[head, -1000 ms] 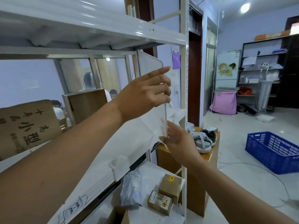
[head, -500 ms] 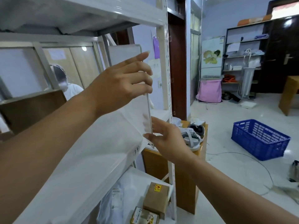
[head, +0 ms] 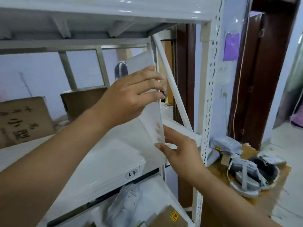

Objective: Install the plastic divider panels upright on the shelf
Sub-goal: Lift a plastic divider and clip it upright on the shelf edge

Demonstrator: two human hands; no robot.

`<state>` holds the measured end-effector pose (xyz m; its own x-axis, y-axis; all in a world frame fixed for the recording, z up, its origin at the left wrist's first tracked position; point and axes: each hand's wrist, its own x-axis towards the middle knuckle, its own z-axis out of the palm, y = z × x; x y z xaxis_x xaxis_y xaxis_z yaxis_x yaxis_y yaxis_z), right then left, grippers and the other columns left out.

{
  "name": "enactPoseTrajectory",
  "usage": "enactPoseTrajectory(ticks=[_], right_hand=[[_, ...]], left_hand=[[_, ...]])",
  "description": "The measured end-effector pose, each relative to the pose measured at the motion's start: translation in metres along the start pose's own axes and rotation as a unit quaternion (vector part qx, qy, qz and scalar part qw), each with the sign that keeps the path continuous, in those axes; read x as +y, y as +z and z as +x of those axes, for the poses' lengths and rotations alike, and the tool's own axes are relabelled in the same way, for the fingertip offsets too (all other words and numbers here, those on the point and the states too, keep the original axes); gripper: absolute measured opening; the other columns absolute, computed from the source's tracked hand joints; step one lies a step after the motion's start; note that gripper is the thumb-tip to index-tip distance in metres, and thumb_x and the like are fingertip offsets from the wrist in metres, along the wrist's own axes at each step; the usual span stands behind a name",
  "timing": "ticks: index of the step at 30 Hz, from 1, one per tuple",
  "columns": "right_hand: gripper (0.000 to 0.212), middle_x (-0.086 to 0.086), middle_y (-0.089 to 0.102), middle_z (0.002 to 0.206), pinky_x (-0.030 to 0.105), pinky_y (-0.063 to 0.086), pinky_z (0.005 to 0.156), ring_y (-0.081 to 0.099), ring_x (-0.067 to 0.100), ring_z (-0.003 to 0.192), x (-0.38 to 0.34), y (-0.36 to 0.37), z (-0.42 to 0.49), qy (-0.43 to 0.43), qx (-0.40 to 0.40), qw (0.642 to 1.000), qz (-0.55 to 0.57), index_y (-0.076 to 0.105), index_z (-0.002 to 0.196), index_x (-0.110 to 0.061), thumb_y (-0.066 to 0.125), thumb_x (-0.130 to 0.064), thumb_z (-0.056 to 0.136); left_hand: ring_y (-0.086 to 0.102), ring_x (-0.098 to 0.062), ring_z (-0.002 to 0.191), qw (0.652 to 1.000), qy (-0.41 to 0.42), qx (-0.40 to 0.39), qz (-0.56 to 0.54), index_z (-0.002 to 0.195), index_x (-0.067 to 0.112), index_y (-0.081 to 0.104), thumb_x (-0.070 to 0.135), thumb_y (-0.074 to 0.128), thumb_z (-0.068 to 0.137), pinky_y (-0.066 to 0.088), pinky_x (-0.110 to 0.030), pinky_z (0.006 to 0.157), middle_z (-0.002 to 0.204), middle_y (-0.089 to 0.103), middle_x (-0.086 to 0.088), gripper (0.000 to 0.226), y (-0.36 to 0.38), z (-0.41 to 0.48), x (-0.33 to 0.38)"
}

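- Far left on shelf (head: 114,154): two cardboard boxes (head: 21,118), contents hidden; the left one has printed characters.
- Left hand (head: 131,99) clamped on the panel (head: 150,122) at its upper part, fingers wrapped over the near edge.
- One translucent panel, upright, edge-on to camera, standing on the shelf near its right end; "3-4" label (head: 132,174) on the shelf lip below.
- Right hand (head: 178,149) open, fingertips touching the panel's lower edge.
- Lower shelf: one plastic bag (head: 129,203), one box with a yellow sticker (head: 168,217).
- Right: white perforated post (head: 208,95), then a wooden surface (head: 246,202) carrying a headset (head: 252,174).
- Room: lilac walls, dark door frame (head: 257,79).
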<state>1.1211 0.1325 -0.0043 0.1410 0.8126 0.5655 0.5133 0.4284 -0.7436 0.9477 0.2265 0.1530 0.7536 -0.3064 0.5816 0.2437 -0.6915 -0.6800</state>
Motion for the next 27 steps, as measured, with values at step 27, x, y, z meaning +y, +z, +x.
enactPoseTrajectory(ticks=[27], right_hand=[[0.053, 0.002, 0.072, 0.129, 0.034, 0.064, 0.081, 0.073, 0.011, 0.109, 0.062, -0.051, 0.077, 0.04, -0.139, 0.971, 0.19, 0.065, 0.139, -0.027, 0.082, -0.032, 0.088]], left_hand=[[0.063, -0.038, 0.126, 0.991, -0.049, -0.075, 0.097, 0.098, 0.003, 0.073, 0.015, 0.065, 0.109, 0.045, -0.054, 0.118, 0.111, 0.071, -0.022, 0.019, 0.071, 0.025, 0.019]])
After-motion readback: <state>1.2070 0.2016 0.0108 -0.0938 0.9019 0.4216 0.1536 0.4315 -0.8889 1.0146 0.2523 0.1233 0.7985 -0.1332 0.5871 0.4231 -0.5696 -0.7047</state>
